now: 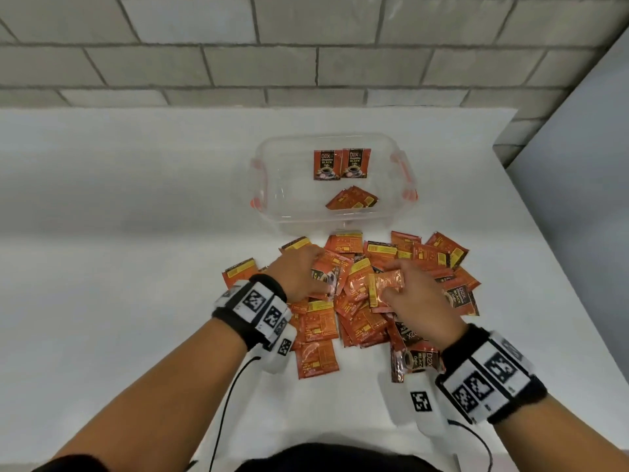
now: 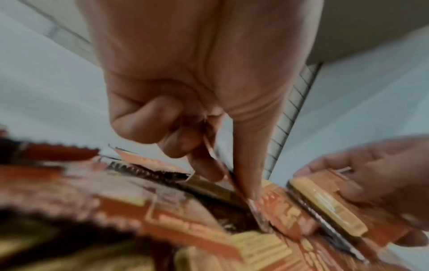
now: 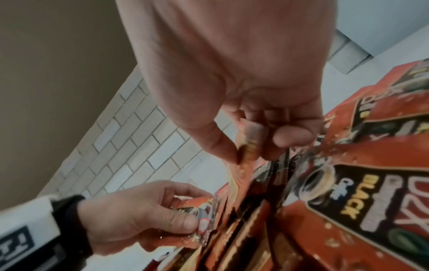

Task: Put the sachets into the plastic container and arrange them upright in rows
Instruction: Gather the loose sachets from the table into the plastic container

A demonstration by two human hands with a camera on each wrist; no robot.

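A clear plastic container with orange clips stands on the white table beyond a pile of orange and black sachets. Two sachets stand upright against its far wall, and a few more lie tilted on its floor. My left hand is over the pile's left part and pinches a sachet between thumb and fingers. My right hand grips an orange sachet over the middle of the pile, its thumb and fingers pinching it edge-on.
The white table runs to a grey brick wall behind the container. The table's right edge lies close to the pile, with a grey floor beyond. Black cables hang from both wristbands near my body.
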